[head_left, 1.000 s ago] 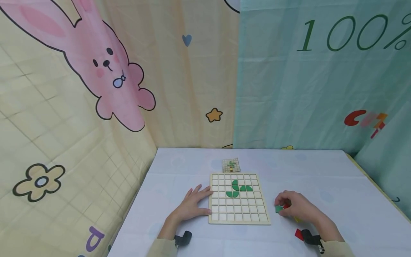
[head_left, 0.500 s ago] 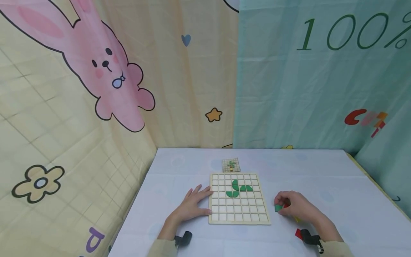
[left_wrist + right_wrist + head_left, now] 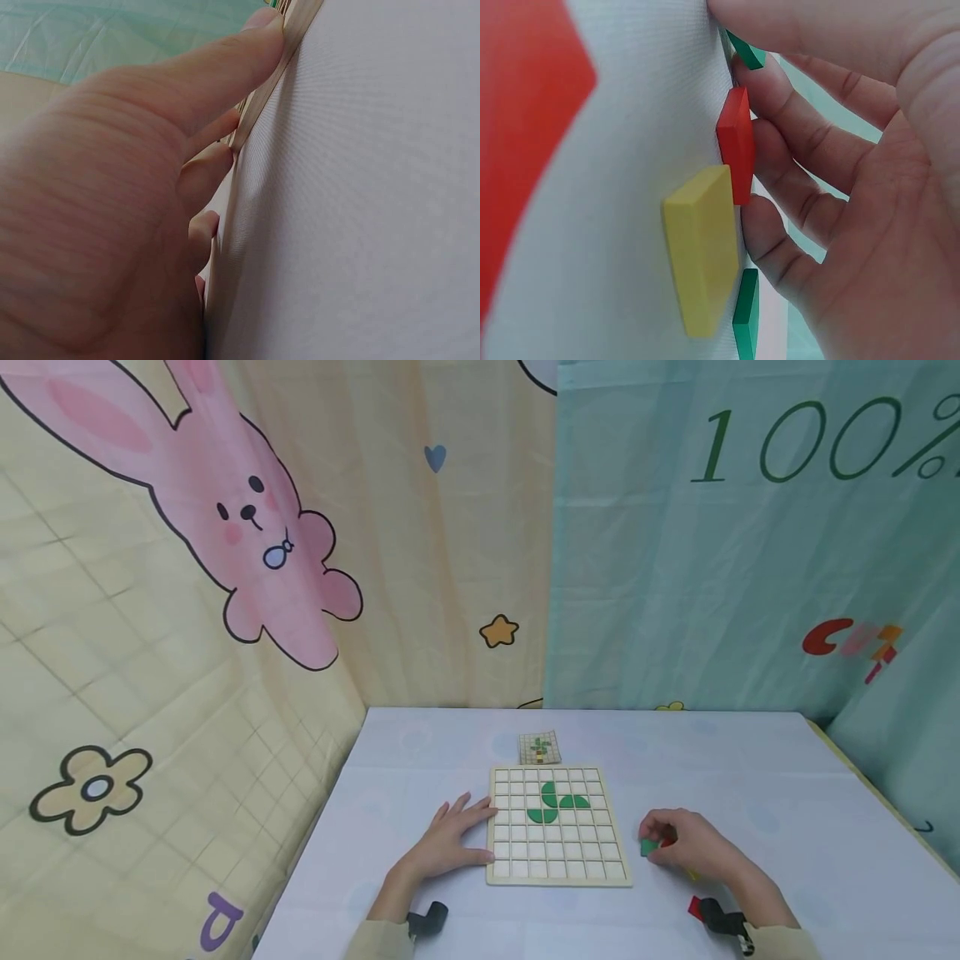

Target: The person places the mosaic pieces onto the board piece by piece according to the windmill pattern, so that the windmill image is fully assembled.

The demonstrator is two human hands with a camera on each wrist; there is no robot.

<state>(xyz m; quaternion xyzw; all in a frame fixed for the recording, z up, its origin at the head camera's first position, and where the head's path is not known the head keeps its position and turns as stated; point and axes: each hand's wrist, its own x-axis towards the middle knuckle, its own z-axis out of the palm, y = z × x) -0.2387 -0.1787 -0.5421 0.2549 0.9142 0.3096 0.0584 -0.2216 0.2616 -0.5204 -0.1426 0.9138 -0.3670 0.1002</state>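
Observation:
My left hand (image 3: 444, 839) rests at the left edge of the square grid board (image 3: 517, 878), fingers spread and the thumb and fingertips touching its rim. In the left wrist view, the thumb and fingertips lie along the board's wooden edge (image 3: 266, 94). Four-cell rows hold green rounded pieces (image 3: 574, 802) in the upper middle. To the right of the board, my right hand (image 3: 697, 843) pinches a green tile (image 3: 748, 52) between thumb and fingers, low at the tabletop. A red tile (image 3: 739, 146) lies by its other fingertips, beside a yellow tile (image 3: 703, 251).
A small pattern card (image 3: 540, 748) lies just beyond the board. Another green tile (image 3: 747, 315) lies past the yellow one. A red piece (image 3: 695, 907) sits by my right wrist, partly hidden by the wrist camera (image 3: 722, 917). Printed curtains (image 3: 420, 560) hang behind the white table.
My right hand has shifted very slightly left, and the green tile has turned a little in its fingers. My left hand and the board keep their places.

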